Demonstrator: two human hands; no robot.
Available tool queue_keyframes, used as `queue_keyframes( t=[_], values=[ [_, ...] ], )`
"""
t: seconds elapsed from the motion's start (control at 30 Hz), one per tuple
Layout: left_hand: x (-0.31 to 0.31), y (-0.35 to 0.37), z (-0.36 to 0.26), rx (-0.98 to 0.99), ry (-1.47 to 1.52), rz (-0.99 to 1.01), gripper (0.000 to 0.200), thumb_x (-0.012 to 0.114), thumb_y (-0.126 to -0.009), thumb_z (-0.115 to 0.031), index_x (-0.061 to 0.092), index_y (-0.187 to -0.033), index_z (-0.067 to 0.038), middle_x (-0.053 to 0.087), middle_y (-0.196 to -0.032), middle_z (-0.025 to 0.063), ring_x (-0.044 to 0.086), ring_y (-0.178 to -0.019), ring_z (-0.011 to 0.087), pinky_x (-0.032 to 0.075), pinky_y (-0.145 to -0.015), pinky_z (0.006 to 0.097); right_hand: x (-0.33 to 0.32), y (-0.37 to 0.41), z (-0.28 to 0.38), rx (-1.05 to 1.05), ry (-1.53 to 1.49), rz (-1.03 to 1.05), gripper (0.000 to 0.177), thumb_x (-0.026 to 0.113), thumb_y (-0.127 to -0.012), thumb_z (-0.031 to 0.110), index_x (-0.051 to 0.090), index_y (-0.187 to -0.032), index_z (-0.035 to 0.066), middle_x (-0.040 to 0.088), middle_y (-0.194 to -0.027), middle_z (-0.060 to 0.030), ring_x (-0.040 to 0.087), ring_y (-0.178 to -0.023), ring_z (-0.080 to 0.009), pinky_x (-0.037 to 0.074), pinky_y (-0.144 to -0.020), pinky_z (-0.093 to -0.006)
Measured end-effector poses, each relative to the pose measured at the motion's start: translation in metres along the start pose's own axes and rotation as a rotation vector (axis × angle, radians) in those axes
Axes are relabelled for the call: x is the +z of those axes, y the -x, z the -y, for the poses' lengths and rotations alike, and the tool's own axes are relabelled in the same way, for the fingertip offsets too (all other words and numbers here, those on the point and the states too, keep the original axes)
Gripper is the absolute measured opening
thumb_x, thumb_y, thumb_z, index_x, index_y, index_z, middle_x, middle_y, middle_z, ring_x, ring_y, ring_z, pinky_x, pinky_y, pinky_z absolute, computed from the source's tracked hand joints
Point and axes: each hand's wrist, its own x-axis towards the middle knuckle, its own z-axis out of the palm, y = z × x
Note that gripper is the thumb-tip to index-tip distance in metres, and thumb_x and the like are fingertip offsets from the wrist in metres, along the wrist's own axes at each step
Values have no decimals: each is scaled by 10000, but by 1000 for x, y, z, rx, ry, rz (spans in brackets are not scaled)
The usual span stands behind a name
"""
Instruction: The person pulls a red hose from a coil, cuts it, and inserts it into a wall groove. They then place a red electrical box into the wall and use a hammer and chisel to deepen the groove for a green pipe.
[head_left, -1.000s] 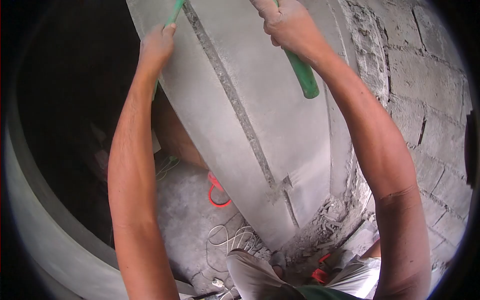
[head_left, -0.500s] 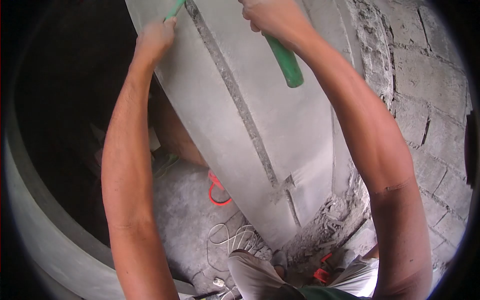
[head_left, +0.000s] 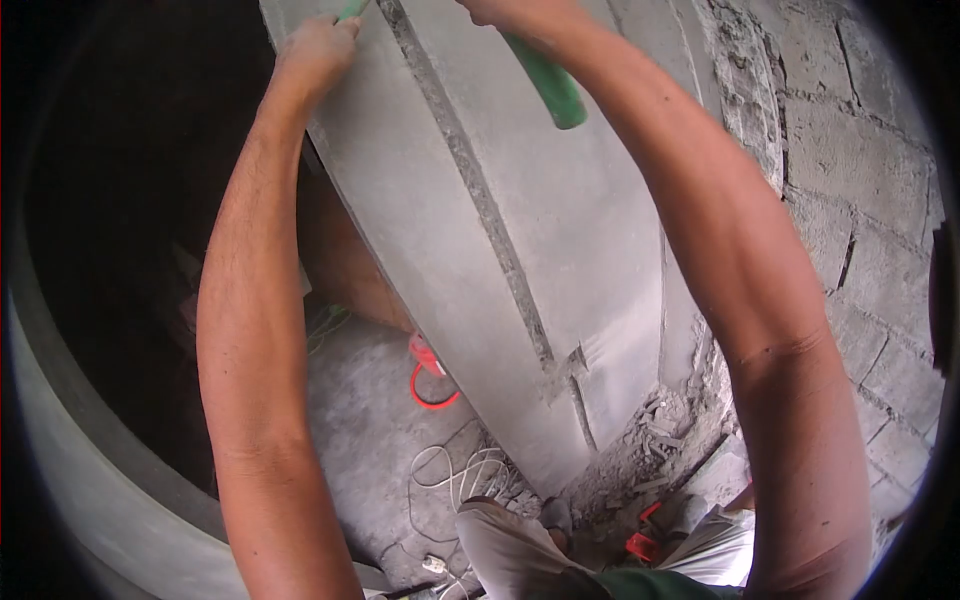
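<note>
My left hand (head_left: 320, 52) is closed around a thin green rod (head_left: 352, 10) that looks like a chisel; its far end lies beyond the top edge. It is beside the upper end of a long rough groove (head_left: 470, 185) cut into a smooth grey wall (head_left: 590, 240). My right hand (head_left: 515, 12), partly cut off at the top, grips a tool by its thick green handle (head_left: 552, 88). The butt of that handle points down in front of the wall, and the tool's head is out of view.
Bare block wall (head_left: 850, 150) rises on the right, with broken rubble (head_left: 660, 430) at its foot. A white cord (head_left: 460, 475), a red ring-shaped item (head_left: 432, 390) and a red object (head_left: 643, 546) lie on the concrete floor (head_left: 370, 440). A curved pale rim (head_left: 110, 480) runs along the lower left.
My right hand and the green handle have moved up and left, further out of the frame. My left hand has shifted slightly up; the thin rod shows less.
</note>
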Motion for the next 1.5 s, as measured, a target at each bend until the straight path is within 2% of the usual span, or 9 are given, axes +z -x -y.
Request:
queue_keyframes(
  t=[0.1,0.17,0.23,0.4,0.5,0.7,0.9,1.2,1.5],
  values=[
    [-2,5,-6,-42,71,24,460,534,-973,-404,633,-1180,-5,577,-680,108,553,-540,220,437,-501,404,3,6,3,-127,-71,-225,580,443,-995,478,637,-873,-55,624,-721,-258,650,-585,-358,522,-615,-475],
    [-12,7,-20,-144,107,89,461,528,-964,-384,640,-1185,5,627,-887,190,611,-778,301,475,-687,428,-9,-4,8,581,-138,403,545,458,-990,466,636,-871,-35,610,-721,-284,645,-629,-399,507,-658,-498],
    [-17,6,-28,-248,151,153,463,522,-954,-363,647,-1190,15,676,-1093,271,668,-1016,383,513,-873,452,-40,-4,9,496,-144,458,559,458,-989,476,634,-873,-42,615,-737,-292,642,-648,-417,507,-686,-503],
    [-7,4,-18,-158,185,77,416,539,-982,-373,628,-1082,20,487,-593,57,461,-436,174,354,-412,376,-47,3,19,348,-35,243,591,450,-986,492,630,-862,-58,628,-729,-287,636,-646,-431,513,-690,-499],
    [0,-2,-6,-134,177,69,395,537,-985,-367,618,-1037,15,470,-583,48,440,-416,172,338,-397,377,-19,-4,15,151,-95,-109,625,437,-981,517,630,-844,-61,642,-732,-281,649,-682,-419,506,-688,-488],
    [17,-4,5,-36,94,22,415,521,-983,-377,638,-1096,4,648,-742,183,650,-698,323,493,-659,467,-25,5,1,532,25,559,673,449,-962,583,693,-1052,-38,648,-954,-354,704,-978,-352,501,-902,-471],
    [11,106,-44,1,-97,221,414,476,-993,-381,627,-1052,1,657,-959,290,619,-943,483,480,-806,546,-121,108,15,505,21,341,526,506,-972,544,538,-839,36,499,-608,-17,492,-495,-120,426,-485,-302],
    [-7,185,-11,61,-114,-127,268,608,-946,-330,597,-955,-63,591,-808,170,613,-730,406,494,-659,485,-303,345,18,1396,-114,387,368,583,-973,385,552,-852,39,486,-550,-2,453,-411,-97,356,-395,-272],
    [35,152,-3,416,-610,-246,405,601,-937,-475,659,-1221,-193,631,-1131,115,587,-1030,329,518,-783,442,-475,570,73,2198,-151,113,167,652,-899,232,558,-903,93,535,-612,15,483,-421,-101,410,-390,-267]
  ],
)
